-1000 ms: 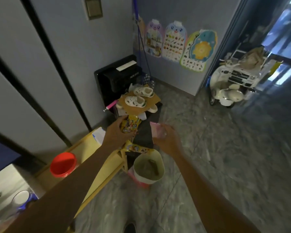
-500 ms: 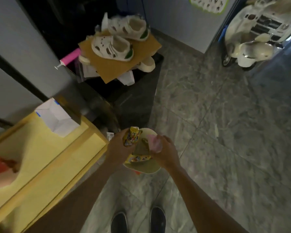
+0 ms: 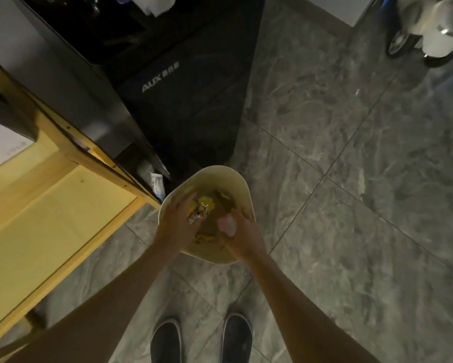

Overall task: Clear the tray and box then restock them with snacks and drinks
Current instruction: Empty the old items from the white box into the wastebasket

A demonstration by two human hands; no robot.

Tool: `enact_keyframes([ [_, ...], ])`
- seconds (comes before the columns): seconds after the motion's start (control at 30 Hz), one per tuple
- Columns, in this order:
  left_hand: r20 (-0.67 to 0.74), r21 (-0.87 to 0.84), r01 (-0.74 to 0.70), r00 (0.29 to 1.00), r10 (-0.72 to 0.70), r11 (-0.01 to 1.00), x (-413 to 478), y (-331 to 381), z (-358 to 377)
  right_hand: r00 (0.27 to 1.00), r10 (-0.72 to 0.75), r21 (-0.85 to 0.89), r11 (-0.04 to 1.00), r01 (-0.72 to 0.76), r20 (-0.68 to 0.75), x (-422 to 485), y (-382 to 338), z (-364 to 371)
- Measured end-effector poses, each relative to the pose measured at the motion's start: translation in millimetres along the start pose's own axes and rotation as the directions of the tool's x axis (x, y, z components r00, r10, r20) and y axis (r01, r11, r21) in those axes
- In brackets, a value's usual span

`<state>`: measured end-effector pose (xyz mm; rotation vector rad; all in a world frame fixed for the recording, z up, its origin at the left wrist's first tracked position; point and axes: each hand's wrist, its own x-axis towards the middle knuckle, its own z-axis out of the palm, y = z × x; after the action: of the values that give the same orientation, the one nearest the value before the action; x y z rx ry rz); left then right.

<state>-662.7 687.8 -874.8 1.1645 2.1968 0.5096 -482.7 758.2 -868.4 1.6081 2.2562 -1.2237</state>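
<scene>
Both hands reach into the cream bin point(image 3: 242, 186): left hand point(image 3: 177, 222) loosely spread over a blurred yellow wrapper point(image 3: 203, 208), right hand point(image 3: 242, 235) pinching something pink point(image 3: 226, 224).

Both hands now lowered into the cream bin point(image 3: 242, 184), left hand point(image 3: 177, 221) releasing the yellow wrapper point(image 3: 203, 206), right hand point(image 3: 242, 235) loosening around the pink wrapper point(image 3: 226, 224).

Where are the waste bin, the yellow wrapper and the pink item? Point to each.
waste bin point(image 3: 221, 171): head view, on the far rim of the cream bin.
yellow wrapper point(image 3: 203, 207): head view, on its crumpled middle beside the left hand.
pink item point(image 3: 227, 224): head view, on its pale face at the right hand's fingers.
</scene>
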Motion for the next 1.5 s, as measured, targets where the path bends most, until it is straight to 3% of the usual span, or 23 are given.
enact_keyframes([
  [0.1, 0.007, 0.002, -0.002, 1.000, 0.002, 1.000, -18, 18, -33, 0.999, 0.038, 0.000, 0.999, -0.038, -0.012, -15, -10, -25],
  [0.2, -0.036, 0.058, -0.065, 0.997, 0.067, 0.996, -40, 47, -92, 0.998, -0.027, -0.029, 0.999, 0.026, -0.061, -33, -31, -73],
  [0.4, -0.179, 0.109, -0.097, 0.977, 0.116, 0.989, -91, 146, -266, 0.958, -0.221, -0.180, 0.966, 0.188, -0.185, -113, -160, -243],
  [0.63, -0.393, 0.204, -0.091, 0.904, 0.167, 0.975, -183, 261, -491, 0.826, -0.476, -0.199, 0.879, 0.433, -0.304, -222, -330, -406],
  [0.8, -0.510, 0.220, -0.040, 0.847, 0.150, 0.975, -260, 277, -606, 0.745, -0.594, -0.287, 0.802, 0.523, -0.303, -296, -432, -467],
  [1.03, -0.627, 0.200, -0.002, 0.768, 0.130, 0.980, -373, 242, -693, 0.666, -0.691, -0.305, 0.722, 0.621, -0.280, -382, -529, -445],
  [1.5, -0.761, 0.084, 0.309, 0.634, -0.139, 0.947, -571, 85, -746, 0.502, -0.864, -0.317, 0.469, 0.824, 0.025, -487, -668, -256],
])
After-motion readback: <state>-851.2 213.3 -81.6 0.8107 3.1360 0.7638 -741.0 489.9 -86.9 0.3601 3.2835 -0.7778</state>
